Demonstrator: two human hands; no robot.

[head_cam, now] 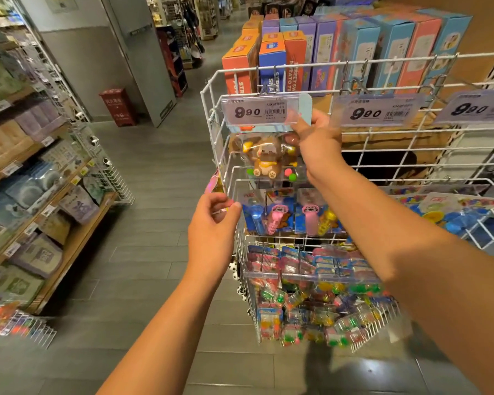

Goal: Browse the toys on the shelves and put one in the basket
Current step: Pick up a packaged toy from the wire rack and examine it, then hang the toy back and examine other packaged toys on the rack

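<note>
Shop aisle, white wire rack (211, 89). Browsing step: right hand (317, 141) grasps the hanging bear toy pack (265, 158); left hand (211, 223) pinches a side packet (216, 185). Next: unhook pack. Basket unseen.

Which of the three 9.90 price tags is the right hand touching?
The leftmost tag, above the packaged bear toy; the right hand grips its right end.

price tags (255, 112) "9.90", boxes (272, 67) "STREET"
</note>
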